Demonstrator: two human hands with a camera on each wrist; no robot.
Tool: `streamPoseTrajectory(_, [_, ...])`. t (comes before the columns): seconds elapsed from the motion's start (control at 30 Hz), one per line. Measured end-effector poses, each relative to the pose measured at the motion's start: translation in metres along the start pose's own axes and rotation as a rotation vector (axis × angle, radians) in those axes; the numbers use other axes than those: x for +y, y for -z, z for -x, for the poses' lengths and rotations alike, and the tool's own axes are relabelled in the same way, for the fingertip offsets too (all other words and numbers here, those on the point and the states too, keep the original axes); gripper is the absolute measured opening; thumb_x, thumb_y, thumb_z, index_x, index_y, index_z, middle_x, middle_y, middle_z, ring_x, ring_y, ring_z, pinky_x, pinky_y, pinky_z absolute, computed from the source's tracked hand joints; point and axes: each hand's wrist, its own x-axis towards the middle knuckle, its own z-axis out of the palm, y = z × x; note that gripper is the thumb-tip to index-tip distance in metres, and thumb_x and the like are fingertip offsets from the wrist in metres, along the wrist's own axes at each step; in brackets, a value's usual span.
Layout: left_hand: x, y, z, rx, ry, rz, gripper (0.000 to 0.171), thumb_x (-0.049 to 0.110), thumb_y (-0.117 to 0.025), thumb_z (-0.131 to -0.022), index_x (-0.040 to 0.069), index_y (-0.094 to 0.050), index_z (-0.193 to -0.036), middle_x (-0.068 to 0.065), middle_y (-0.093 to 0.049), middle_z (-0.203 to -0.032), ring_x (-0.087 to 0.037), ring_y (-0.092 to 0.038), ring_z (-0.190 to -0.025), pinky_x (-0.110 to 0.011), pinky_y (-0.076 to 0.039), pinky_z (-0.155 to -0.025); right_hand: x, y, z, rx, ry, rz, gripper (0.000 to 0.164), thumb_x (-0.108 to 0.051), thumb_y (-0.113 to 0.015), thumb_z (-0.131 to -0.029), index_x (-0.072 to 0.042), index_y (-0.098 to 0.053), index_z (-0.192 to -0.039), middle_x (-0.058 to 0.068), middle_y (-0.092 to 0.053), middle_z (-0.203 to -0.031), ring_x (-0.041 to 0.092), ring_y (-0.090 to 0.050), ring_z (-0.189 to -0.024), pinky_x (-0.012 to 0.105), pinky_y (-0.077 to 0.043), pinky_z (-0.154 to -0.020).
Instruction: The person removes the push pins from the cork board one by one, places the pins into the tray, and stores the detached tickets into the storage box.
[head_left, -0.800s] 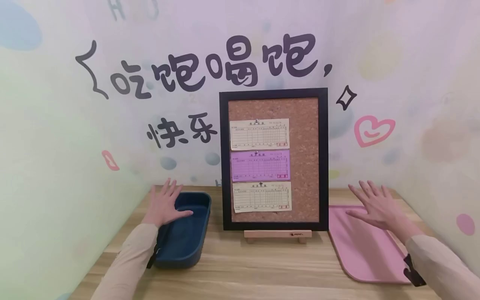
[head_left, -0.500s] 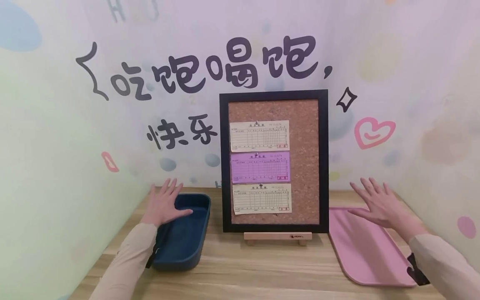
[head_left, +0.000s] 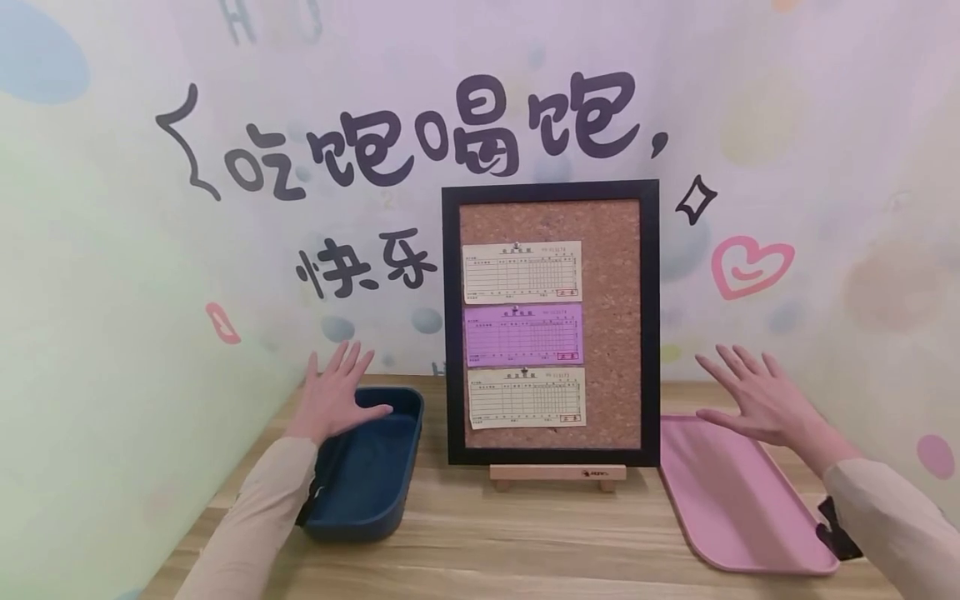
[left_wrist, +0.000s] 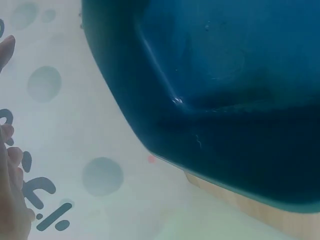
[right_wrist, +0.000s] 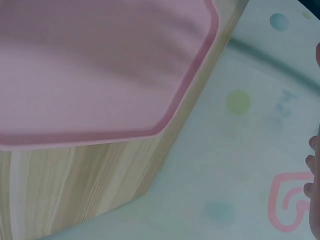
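Observation:
My left hand (head_left: 333, 396) is held over the far left part of a deep blue bin (head_left: 367, 467), fingers spread and nothing in them. On the other side my right hand (head_left: 765, 400) hovers with spread fingers above a flat pink tray (head_left: 735, 492), also holding nothing. Between the hands a black-framed cork board (head_left: 611, 333) stands upright on a small wooden stand (head_left: 557, 473). Pinned down its left half are a cream receipt slip (head_left: 522, 273), a purple receipt slip (head_left: 523, 336) and another cream slip (head_left: 527, 400), each with a pushpin at its top edge.
All of this stands on a wood-grain table (head_left: 525, 542). Walls close it in at the back and both sides; the back wall (head_left: 360, 50) carries large dark lettering and a pink heart (head_left: 752, 267). Inside the left wrist view, the bin's floor (left_wrist: 240, 55) shows bare.
Both hands have risen slightly, fingers still spread. The whole scene shifts a little in the head view. The bin, tray and cork board keep their places on the table.

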Motion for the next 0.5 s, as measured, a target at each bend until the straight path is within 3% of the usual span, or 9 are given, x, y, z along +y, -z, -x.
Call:
streamPoseTrajectory(0.27, [0.005, 0.008, -0.007, 0.055, -0.006, 0.008, 0.092, 0.064, -0.055, -0.073, 0.006, -0.032, -0.14, -0.018, -0.026, -0.145, -0.033, -0.016, -0.135, -0.062, -0.004, -0.103, -0.003, 0.009, -0.012, 0.054, 0.044, -0.031, 0.082, -0.05, -0.066, -0.072, -0.011, -0.036, -0.137, 0.029, -0.039, -0.133, 0.045, -0.034, -0.12, 0.061, -0.018, -0.099])
streamPoseTrajectory(0.5, [0.015, 0.016, -0.017, 0.066, -0.013, 0.083, 0.091, 0.062, -0.057, -0.073, 0.006, -0.031, -0.141, -0.017, -0.024, -0.146, -0.032, -0.013, -0.136, -0.061, -0.001, -0.103, -0.005, 0.017, -0.023, 0.093, 0.073, -0.045, 0.084, -0.049, -0.067, -0.072, -0.01, -0.034, -0.139, 0.029, -0.041, -0.13, 0.044, -0.036, -0.118, 0.061, -0.021, -0.097])
